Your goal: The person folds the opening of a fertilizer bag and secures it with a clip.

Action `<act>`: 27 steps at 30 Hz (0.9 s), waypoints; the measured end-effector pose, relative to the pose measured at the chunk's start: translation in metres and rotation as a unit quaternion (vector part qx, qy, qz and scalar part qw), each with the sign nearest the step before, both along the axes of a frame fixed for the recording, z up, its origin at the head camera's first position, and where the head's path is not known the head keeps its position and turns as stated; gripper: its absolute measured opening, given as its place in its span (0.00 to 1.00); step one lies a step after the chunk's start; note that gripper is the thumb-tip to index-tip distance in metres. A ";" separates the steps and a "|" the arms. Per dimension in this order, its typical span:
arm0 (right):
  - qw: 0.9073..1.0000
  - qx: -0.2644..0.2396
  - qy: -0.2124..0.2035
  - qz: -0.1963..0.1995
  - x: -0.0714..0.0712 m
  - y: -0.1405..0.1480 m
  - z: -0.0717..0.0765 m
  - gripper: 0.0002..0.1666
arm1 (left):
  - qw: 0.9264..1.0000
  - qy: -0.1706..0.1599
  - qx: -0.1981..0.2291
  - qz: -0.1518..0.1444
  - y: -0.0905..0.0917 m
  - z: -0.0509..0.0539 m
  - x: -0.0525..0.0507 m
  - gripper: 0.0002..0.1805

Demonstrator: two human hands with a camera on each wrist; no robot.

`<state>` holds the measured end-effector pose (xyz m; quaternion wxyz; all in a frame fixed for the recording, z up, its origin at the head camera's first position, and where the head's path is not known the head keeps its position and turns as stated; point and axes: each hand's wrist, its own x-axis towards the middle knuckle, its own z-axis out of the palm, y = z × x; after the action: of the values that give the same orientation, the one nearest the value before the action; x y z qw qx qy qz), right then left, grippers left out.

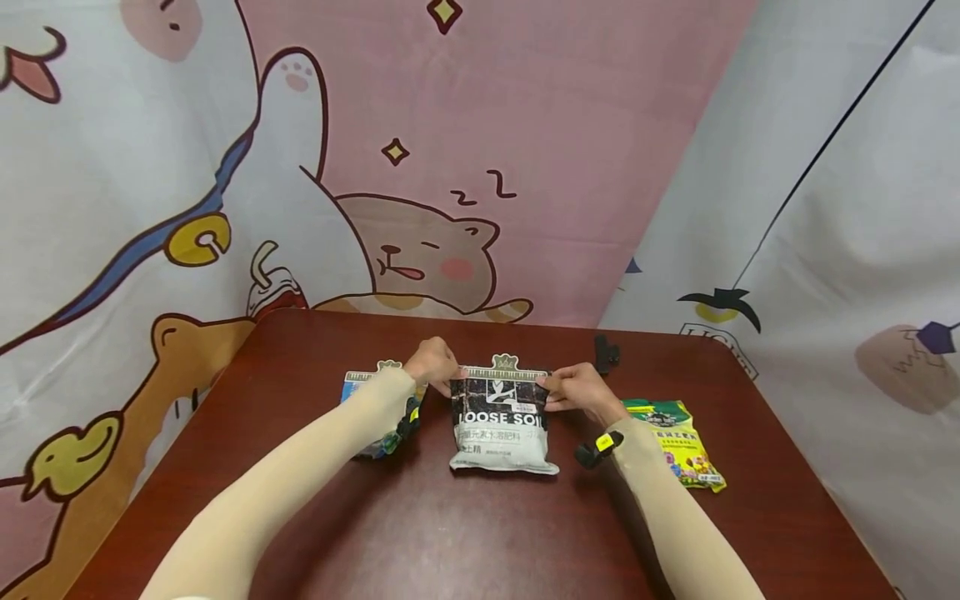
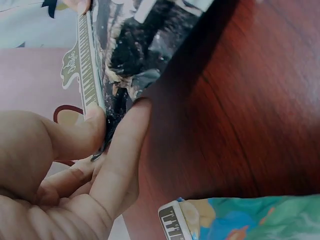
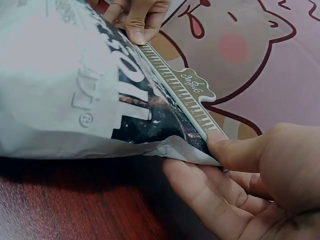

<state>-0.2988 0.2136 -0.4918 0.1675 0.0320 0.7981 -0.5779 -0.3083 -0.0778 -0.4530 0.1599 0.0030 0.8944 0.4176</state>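
Containers: we list three bags on one red-brown wooden table (image 1: 450,533). Taking the first bag as the dial's centre and 12 o'clock as the backdrop side, we record positions as follows.

Item one, centre: a black-and-white plastic bag (image 1: 501,442) lettered "LOOSE SOIL", plump, its contents hidden by the opaque film. Along its top edge at 12 o'clock sits a long piano-key-patterned clip (image 1: 506,374) with a scrolled crest marked "Music".

Item two, 9 o'clock: a blue-and-green multicoloured plastic bag (image 2: 265,220), partly covered by a sleeve, contents hidden; a second piano-key-patterned clip (image 2: 172,222) lies at its top.

Item three, just past 3 o'clock: a yellow-and-green plastic pouch (image 1: 686,458) printed with flowers, contents likewise hidden.

Hands, two: we find the left hand (image 1: 432,365) at 10 o'clock, pinching the bag's top corner with its thumb on the clip's end; the right hand (image 1: 581,390) at between 2 and 3 o'clock pinches the opposite corner in the same way.

Sundries: one small black object (image 1: 603,354) at 2 o'clock; two black wrist devices (image 1: 597,448), one per arm; one cartoon-printed cloth backdrop (image 1: 525,167) at 12 o'clock.

Count: bags three, clips two seen.
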 end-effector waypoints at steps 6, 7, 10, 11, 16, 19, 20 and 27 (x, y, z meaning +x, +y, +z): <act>0.999 0.035 0.011 -0.007 -0.001 -0.002 -0.007 0.17 | 1.000 -0.014 -0.028 0.003 0.007 -0.007 -0.006 0.09; 0.999 0.041 0.014 -0.008 -0.001 -0.003 -0.008 0.17 | 0.999 -0.017 -0.033 0.002 0.008 -0.008 -0.007 0.09; 0.998 0.060 0.018 -0.016 -0.002 -0.004 -0.009 0.17 | 0.998 -0.026 -0.050 -0.002 0.011 -0.010 -0.009 0.13; 0.997 0.066 0.019 -0.019 -0.002 -0.004 -0.010 0.17 | 0.998 -0.027 -0.056 -0.004 0.011 -0.010 -0.009 0.16; 0.996 0.086 0.015 -0.029 0.000 -0.007 -0.010 0.17 | 0.996 -0.025 -0.085 -0.009 0.013 -0.013 -0.009 0.20; 0.994 0.102 0.017 -0.028 0.001 -0.008 -0.010 0.18 | 0.995 -0.022 -0.094 -0.010 0.014 -0.012 -0.008 0.15; 0.993 0.109 0.021 -0.027 0.001 -0.008 -0.009 0.19 | 0.995 -0.020 -0.095 -0.012 0.014 -0.011 -0.008 0.14; 0.984 0.172 0.053 -0.002 0.002 -0.007 -0.002 0.19 | 0.992 0.018 -0.123 -0.025 0.014 -0.005 -0.002 0.15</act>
<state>-0.2969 0.2062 -0.4934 0.1155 0.0312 0.8933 -0.4332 -0.3106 -0.0639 -0.4584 0.1536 0.0128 0.9415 0.2998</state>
